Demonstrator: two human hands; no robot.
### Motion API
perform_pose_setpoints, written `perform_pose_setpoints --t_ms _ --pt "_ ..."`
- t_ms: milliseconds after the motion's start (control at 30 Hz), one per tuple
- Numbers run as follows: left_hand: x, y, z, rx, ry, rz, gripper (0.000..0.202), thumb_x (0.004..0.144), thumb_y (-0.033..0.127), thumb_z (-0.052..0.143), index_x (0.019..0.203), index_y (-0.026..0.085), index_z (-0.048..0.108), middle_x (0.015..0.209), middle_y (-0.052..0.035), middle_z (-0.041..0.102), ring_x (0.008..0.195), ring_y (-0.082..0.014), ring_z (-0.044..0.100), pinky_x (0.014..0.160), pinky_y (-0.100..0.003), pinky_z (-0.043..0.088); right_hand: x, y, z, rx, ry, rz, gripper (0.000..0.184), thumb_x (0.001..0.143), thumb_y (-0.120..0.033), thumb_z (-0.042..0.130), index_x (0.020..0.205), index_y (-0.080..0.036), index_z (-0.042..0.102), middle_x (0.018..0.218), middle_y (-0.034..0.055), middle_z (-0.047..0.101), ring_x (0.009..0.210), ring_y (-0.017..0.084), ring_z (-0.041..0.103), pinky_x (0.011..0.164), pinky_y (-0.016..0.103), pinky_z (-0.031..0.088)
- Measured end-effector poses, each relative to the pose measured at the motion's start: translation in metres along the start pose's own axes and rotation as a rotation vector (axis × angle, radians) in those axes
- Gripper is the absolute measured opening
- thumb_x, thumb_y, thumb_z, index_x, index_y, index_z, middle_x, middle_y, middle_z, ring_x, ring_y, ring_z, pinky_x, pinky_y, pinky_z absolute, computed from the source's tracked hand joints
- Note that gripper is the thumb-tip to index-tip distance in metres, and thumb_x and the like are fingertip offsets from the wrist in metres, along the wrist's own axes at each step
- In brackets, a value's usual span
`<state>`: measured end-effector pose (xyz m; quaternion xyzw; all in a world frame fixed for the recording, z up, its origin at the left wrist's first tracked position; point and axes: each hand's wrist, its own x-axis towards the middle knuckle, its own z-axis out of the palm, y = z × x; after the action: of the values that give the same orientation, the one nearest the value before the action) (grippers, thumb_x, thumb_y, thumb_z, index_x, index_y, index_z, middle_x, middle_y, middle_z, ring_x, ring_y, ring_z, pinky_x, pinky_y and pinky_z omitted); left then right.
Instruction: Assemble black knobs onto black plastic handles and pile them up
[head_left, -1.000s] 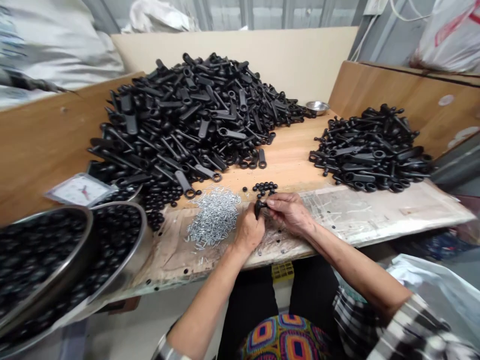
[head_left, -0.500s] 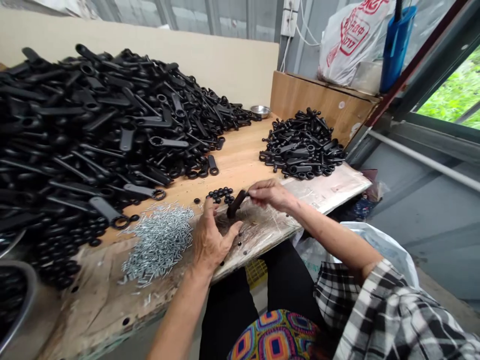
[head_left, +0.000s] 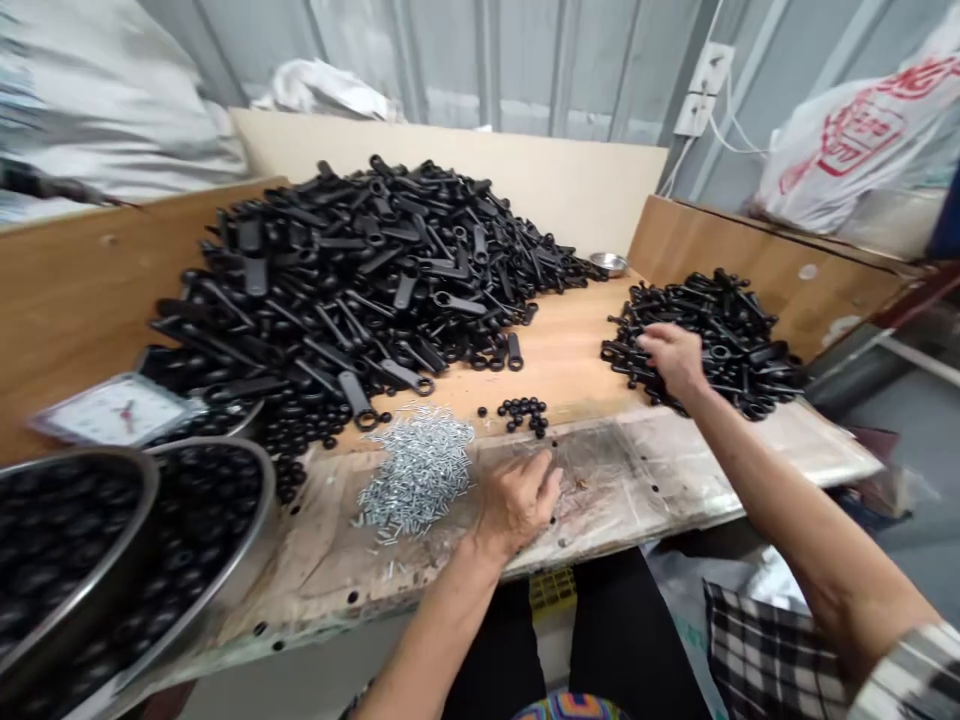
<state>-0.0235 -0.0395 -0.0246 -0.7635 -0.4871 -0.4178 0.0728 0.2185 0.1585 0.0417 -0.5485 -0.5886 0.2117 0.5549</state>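
My left hand lies on the plastic-covered front of the bench, fingers flat and slightly apart, holding nothing. It rests just right of a heap of small silver screws and below a little cluster of black rings. My right hand reaches out to the near left edge of the smaller pile of black handle parts. Its fingers bend down onto the pile, and what is under them is hidden. A much larger pile of black handles fills the back left of the bench.
Two steel bowls of black rings stand at the front left, with a dial scale behind them. A small steel dish sits at the back. Wooden boards wall in the bench; a white bag lies at the right.
My right hand has carried the black handle from the front of the bench out to the right pile. My left hand has let go and settled flat on the plastic.
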Motion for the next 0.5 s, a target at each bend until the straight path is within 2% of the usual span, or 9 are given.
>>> perform_pose_setpoints --t_ms 100,167,267,400,500 --pt "0.0 0.001 0.0 0.0 -0.006 0.006 0.014 0.08 0.02 0.046 0.083 0.014 0.059 0.055 -0.0009 0.056 0.051 -0.0117 0.052 0.052 -0.024 0.039 -0.046 -0.018 0.064 -0.234 -0.404 -0.189 0.016 0.069 -0.023 0.061 0.082 -0.015 0.066 0.079 0.0041 0.066 0.073 0.017 0.06 0.065 0.027 0.048" --pt "0.0 0.003 -0.002 0.0 0.0 -0.012 0.015 0.08 0.018 0.044 0.081 0.014 0.058 0.055 -0.0012 0.056 0.051 -0.012 0.052 0.052 -0.024 0.038 -0.066 -0.04 0.098 -0.414 -0.564 -0.337 0.018 0.072 -0.023 0.058 0.087 -0.018 0.066 0.091 0.0047 0.067 0.086 0.02 0.06 0.075 0.03 0.045" --pt "-0.001 0.003 -0.003 0.02 -0.005 -0.039 0.015 0.079 0.017 0.043 0.076 0.015 0.058 0.056 -0.0022 0.057 0.052 -0.0131 0.053 0.052 -0.024 0.039 -0.084 -0.078 0.137 -0.548 -0.703 -0.501 0.021 0.076 -0.022 0.053 0.094 -0.022 0.066 0.102 0.0033 0.065 0.095 0.021 0.058 0.077 0.029 0.042" --pt "-0.002 0.001 0.004 0.066 -0.029 -0.069 0.013 0.071 0.017 0.044 0.064 0.015 0.055 0.054 -0.0035 0.056 0.05 -0.0149 0.053 0.049 -0.025 0.04 -0.107 -0.122 0.179 -0.617 -0.891 -0.727 0.019 0.079 -0.025 0.05 0.09 -0.022 0.065 0.094 0.0033 0.066 0.09 0.02 0.059 0.069 0.026 0.04" --pt "-0.001 0.004 0.013 0.072 -0.077 -0.081 0.01 0.063 0.019 0.05 0.064 0.014 0.059 0.054 -0.0045 0.058 0.048 -0.0167 0.053 0.043 -0.025 0.038 -0.13 -0.151 0.21 -0.676 -1.021 -0.945 0.017 0.079 -0.021 0.049 0.086 -0.021 0.065 0.088 0.0056 0.066 0.085 0.02 0.058 0.065 0.025 0.038"
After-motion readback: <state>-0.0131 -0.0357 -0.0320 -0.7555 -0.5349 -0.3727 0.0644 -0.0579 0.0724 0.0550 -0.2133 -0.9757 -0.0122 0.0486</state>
